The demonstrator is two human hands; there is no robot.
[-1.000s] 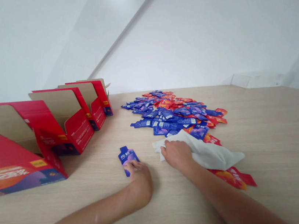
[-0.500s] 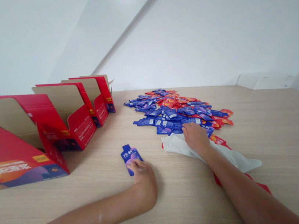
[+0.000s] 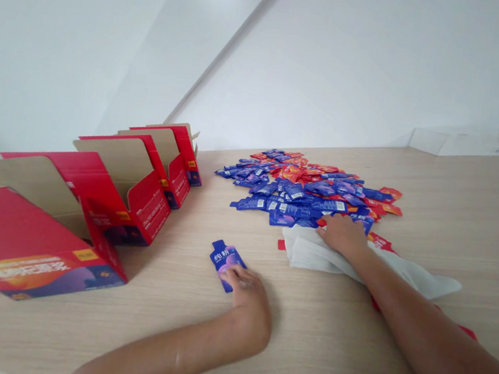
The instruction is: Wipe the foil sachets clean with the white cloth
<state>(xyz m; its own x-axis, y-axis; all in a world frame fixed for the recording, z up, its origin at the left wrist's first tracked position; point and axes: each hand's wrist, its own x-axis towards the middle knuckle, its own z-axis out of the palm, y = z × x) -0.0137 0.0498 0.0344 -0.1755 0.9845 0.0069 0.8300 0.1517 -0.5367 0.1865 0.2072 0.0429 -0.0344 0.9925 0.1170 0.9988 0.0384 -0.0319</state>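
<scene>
Head view: the left hand is clasping a blue sachet under its fingers, the sachet lying on the table. Right of those fingers, the right hand is pressing unclenched on a white cloth, just beside a heap of blue and red sachets. Red cardboard boxes are standing left of the sachet.
</scene>
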